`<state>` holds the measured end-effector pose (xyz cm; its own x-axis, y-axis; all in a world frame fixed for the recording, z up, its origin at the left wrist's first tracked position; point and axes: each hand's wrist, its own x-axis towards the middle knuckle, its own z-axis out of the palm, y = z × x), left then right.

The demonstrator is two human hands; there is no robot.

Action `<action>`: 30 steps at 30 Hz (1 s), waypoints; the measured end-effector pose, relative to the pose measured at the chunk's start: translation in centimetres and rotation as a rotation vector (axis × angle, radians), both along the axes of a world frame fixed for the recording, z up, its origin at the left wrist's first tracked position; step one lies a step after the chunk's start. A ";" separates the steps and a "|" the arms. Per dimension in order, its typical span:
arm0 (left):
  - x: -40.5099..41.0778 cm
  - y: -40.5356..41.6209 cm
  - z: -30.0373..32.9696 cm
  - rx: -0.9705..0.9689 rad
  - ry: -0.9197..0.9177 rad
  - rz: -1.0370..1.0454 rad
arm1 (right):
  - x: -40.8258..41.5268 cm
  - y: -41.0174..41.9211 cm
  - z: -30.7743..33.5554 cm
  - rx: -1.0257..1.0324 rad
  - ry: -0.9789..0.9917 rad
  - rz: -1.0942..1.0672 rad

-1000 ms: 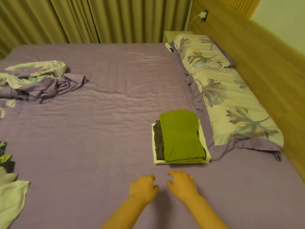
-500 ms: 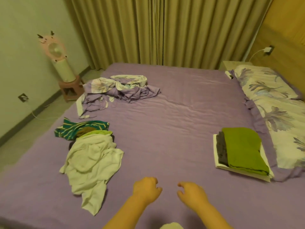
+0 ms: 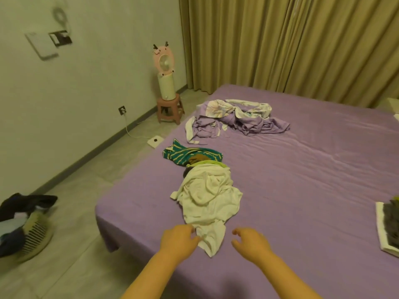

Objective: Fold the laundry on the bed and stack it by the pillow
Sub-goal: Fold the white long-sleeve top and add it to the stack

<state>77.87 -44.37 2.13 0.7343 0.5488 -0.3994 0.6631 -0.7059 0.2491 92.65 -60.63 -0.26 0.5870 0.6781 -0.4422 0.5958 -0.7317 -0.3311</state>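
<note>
The left hand (image 3: 179, 239) hovers low over the bed (image 3: 302, 190) with its fingers loosely curled, its fingertips at the near edge of the crumpled white garment (image 3: 208, 197); whether they pinch the cloth or only touch it cannot be told. The right hand (image 3: 251, 240) hangs just to the other side of that same hem, fingers relaxed and half curled, holding nothing and apart from the fabric. The white garment lies between the two hands and stretches away from them in a loose heap. Beyond its far end, touching it, sits a teal striped garment (image 3: 192, 155) with a brown piece and a yellow-green edge tucked between the two. Farther still from the hands lies a rumpled purple and floral sheet (image 3: 237, 118). Well off to the right of the right hand, at the frame's edge, a folded stack (image 3: 388, 229) with a dark piece on a white one rests on the bed. To the left of the left hand, down on the floor (image 3: 86, 190), stands a laundry basket (image 3: 26, 229) of dark clothes. Beyond it a pink fan (image 3: 165, 67) stands on a pink stool (image 3: 169, 110) beside the curtains (image 3: 280, 44).
</note>
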 end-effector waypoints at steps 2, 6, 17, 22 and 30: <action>-0.6 1.7 -0.4 0.003 0.001 0.018 | 0.0 1.8 0.2 -0.002 0.003 0.018; 0.7 3.8 -1.7 -0.036 0.013 0.036 | 1.9 4.5 0.2 0.004 0.001 0.031; 9.9 10.6 -4.6 -0.054 0.100 0.027 | 12.3 11.1 -4.4 -0.056 0.129 -0.018; 14.5 13.1 -5.3 -0.045 0.084 -0.007 | 16.0 15.4 -5.5 -0.079 0.153 -0.004; 23.2 18.6 -9.7 -0.014 0.012 -0.098 | 21.1 22.6 -8.4 -0.047 0.092 -0.033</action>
